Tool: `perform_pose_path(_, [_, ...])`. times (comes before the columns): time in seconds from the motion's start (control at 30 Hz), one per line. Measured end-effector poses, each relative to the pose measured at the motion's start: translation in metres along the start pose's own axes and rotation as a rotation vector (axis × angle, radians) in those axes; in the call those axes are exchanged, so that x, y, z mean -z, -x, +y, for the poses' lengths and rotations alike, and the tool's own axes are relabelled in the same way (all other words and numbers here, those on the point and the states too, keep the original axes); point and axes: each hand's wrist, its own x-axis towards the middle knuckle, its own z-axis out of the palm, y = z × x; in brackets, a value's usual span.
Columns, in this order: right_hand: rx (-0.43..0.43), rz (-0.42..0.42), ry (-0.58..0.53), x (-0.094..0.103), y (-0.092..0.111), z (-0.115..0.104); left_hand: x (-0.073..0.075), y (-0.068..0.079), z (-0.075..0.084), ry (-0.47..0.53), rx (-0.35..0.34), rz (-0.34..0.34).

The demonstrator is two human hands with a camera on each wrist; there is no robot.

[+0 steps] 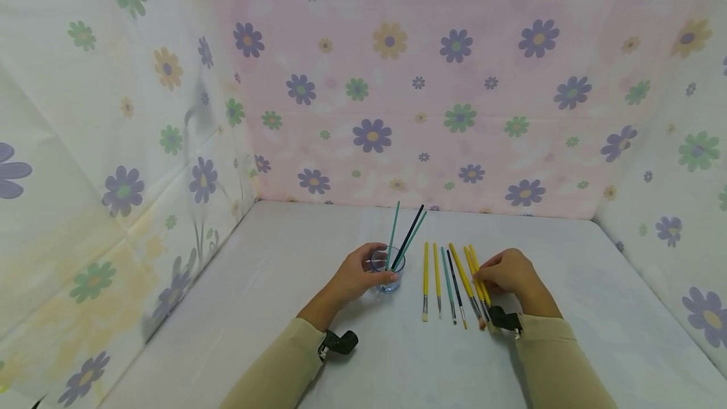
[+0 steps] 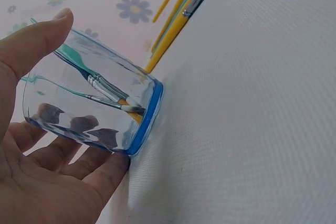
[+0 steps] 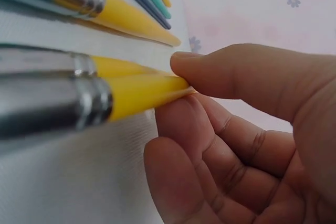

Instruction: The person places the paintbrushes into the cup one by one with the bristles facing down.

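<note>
Between the two hands, five paintbrushes (image 1: 448, 283) lie side by side on the white counter (image 1: 369, 358). The left hand (image 1: 359, 275) grips a clear cup (image 2: 100, 109) with three more brushes (image 1: 410, 232) leaning inside. The right hand (image 1: 514, 275) pinches at two yellow handles (image 1: 472, 264); I can't tell whether it has both. Beneath it, a black wrist camera (image 1: 504, 319) partly hides their lower ends.

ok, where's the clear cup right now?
In the head view, the clear cup is just right of centre, gripped by the left hand, left of the nearest loose yellow brush.
</note>
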Motion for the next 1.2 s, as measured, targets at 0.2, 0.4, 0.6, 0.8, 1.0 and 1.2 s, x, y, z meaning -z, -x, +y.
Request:
perform_pose_path(0.2, [0.022, 0.01, -0.077, 0.004, 0.001, -0.004, 0.0, 0.0, 0.0, 0.015, 0.001, -0.003])
perform_pose_path(0.4, [0.059, 0.028, -0.141, 0.008, 0.005, -0.009, 0.0, 0.0, 0.0, 0.015, 0.0, -0.002])
perform_pose_path(0.6, [0.116, 0.07, -0.172, 0.012, 0.012, -0.017, 0.001, 0.0, 0.0, 0.013, 0.004, -0.005])
perform_pose_path(0.8, [0.137, 0.101, -0.243, 0.016, 0.018, -0.024, 0.001, 0.0, -0.001, 0.018, -0.011, -0.01])
perform_pose_path(1.0, [0.148, 0.135, -0.305, 0.02, 0.023, -0.031, 0.001, 0.0, -0.002, 0.013, -0.001, -0.006])
perform_pose_path(1.2, [0.181, 0.177, -0.329, 0.024, 0.029, -0.037, 0.001, 0.0, -0.001, 0.018, 0.001, -0.008])
